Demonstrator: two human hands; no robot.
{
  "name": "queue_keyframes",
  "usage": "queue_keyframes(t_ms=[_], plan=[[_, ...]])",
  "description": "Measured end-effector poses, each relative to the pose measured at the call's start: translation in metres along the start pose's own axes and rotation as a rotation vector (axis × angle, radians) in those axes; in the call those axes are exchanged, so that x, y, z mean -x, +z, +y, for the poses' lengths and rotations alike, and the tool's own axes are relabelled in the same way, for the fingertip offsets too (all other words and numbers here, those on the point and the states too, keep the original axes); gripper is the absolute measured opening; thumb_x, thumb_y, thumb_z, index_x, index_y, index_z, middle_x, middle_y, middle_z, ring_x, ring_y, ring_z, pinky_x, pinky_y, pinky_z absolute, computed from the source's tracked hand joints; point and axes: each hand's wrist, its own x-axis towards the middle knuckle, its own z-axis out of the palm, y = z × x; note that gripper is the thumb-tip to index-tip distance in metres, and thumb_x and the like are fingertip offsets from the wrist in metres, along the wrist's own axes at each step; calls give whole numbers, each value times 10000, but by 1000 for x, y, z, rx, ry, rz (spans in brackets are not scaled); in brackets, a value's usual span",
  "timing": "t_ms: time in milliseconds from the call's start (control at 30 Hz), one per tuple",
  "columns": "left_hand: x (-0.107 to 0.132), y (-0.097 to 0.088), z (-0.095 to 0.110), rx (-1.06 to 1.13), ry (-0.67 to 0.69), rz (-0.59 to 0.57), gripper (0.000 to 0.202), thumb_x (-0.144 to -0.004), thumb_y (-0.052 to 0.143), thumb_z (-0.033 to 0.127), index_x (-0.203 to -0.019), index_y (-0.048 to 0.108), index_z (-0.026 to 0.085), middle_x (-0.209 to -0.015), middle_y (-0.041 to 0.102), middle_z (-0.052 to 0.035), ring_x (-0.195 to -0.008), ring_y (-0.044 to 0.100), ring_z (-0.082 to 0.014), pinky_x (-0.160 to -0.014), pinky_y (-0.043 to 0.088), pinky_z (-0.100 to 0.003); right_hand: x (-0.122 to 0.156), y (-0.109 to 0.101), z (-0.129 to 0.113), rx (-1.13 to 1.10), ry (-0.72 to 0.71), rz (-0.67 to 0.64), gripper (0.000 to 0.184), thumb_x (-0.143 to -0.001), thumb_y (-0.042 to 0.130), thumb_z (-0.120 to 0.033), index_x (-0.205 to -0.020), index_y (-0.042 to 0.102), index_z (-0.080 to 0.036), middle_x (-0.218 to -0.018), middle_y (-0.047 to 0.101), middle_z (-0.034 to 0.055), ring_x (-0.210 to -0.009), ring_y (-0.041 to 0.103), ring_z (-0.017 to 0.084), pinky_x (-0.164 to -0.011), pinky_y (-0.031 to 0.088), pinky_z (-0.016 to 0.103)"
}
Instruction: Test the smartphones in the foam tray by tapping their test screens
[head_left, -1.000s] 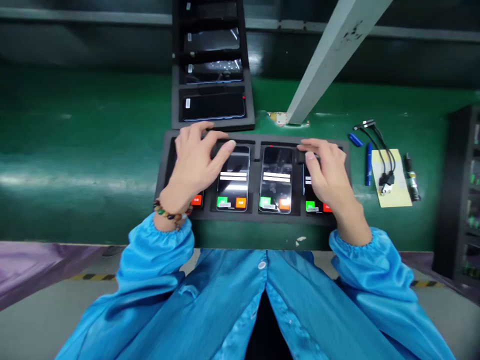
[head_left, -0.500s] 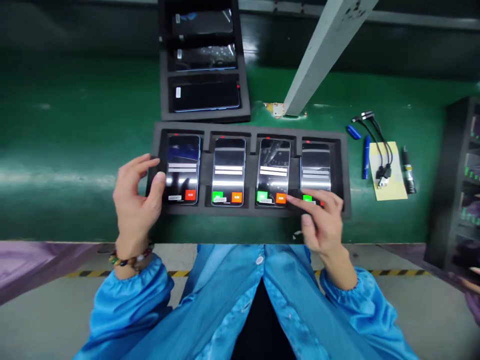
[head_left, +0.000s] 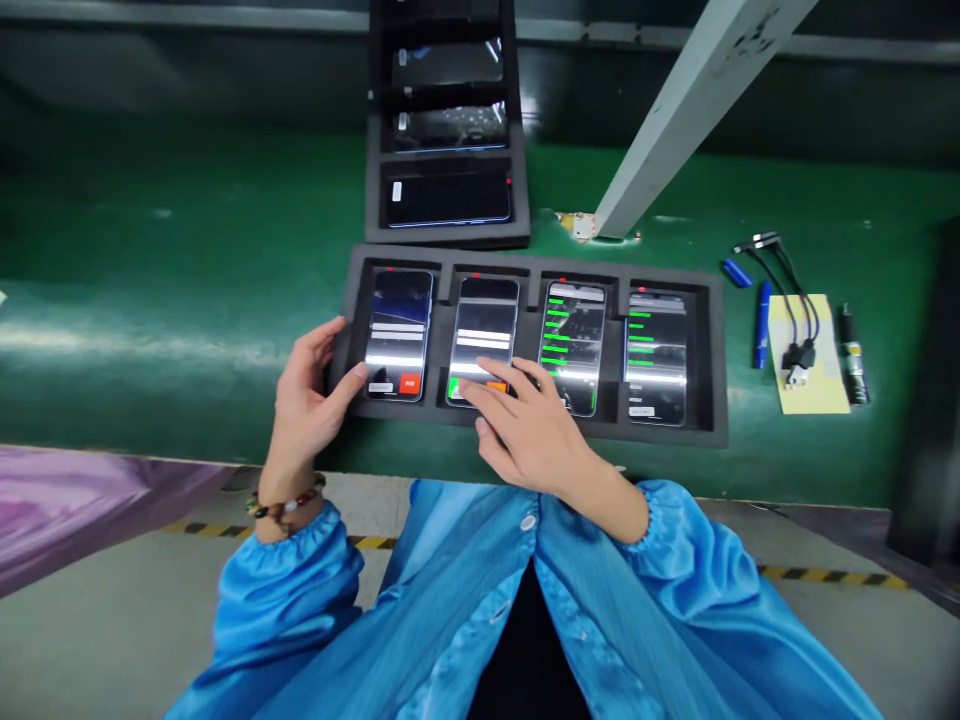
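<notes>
A black foam tray [head_left: 712, 360] lies on the green bench, with a smartphone in each compartment. My left hand [head_left: 309, 400] grips the tray's left end, thumb on the rim and fingers round the side. Its nearest smartphone [head_left: 400, 310] shows white bars and a red button. Over the second smartphone [head_left: 486, 305] from the left is my right hand [head_left: 529, 430], fingers spread, holding nothing. Its index fingertip is at the green button and partly covers the orange one. The third smartphone [head_left: 574, 335] and the rightmost smartphone [head_left: 657, 345] display green bars.
Behind stands another black tray [head_left: 450, 237] with more phones. A grey post [head_left: 675, 120] rises from the bench. To the right lie a blue marker [head_left: 763, 325], its cap [head_left: 737, 272], black cables [head_left: 804, 300] on a yellow note [head_left: 817, 395], and a black pen [head_left: 851, 350].
My right hand has moved left from the rightmost phones to the second one. The two right-hand screens changed from coloured buttons to green-bar lists. My left hand stays at the tray; the view has shifted.
</notes>
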Motion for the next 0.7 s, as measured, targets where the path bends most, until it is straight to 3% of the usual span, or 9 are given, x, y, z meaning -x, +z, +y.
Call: queue_keyframes(t_ms=[100, 200, 300, 433, 567, 700], plan=[[0, -2, -6, -1, 9, -15, 718, -934, 873, 522, -1564, 613, 300, -1596, 659, -103, -1499, 630, -328, -1357, 449, -586, 18, -23, 15, -9, 68, 136, 421, -1069, 515, -200, -1457, 674, -230, -1391, 809, 68, -1461, 637, 273, -1248, 426, 521], [0, -6, -7, 8, 39, -66, 668, -988, 813, 502, -1581, 584, 298, -1620, 637, -104, -1525, 611, -309, -1363, 450, -547, 49, -48, 38, 64, 280, 280, 381, -1078, 541, -242, -1407, 734, -247, -1482, 738, 123, -1408, 672, 305, -1206, 460, 552], [0, -9, -7, -24, 60, -110, 678, -1010, 784, 510, -1606, 548, 292, -1646, 608, -113, -1539, 597, -308, -1355, 462, -528, 72, -63, 61, 115, 373, 422, 355, -1085, 545, -288, -1345, 782, -251, -1346, 801, 109, -1381, 705, 332, -1232, 446, 607], [-1, -9, -1, -97, 81, -114, 636, -1029, 762, 497, -1603, 565, 308, -1662, 582, -104, -1551, 571, -309, -1340, 463, -529, 87, -70, 81, 178, 379, 556, 340, -1080, 558, -345, -1270, 815, -233, -1162, 851, 90, -1316, 750, 338, -1220, 480, 610], [-4, -4, 14, -281, 143, -117, 469, -1093, 648, 492, -1527, 666, 316, -1600, 575, -112, -1583, 502, -321, -1361, 401, -580, 90, -71, 89, 215, 405, 593, 361, -1084, 547, -376, -1261, 823, -224, -1167, 852, 101, -1312, 752, 338, -1206, 498, 622], [-6, 1, 23, -434, 146, -176, 448, -1131, 537, 494, -1515, 702, 330, -1611, 449, -142, -1607, 410, -352, -1353, 375, -625, 90, -68, 91, 215, 400, 597, 367, -1085, 542, -386, -1236, 833, -220, -1149, 850, 99, -1288, 763, 339, -1190, 509, 629]])
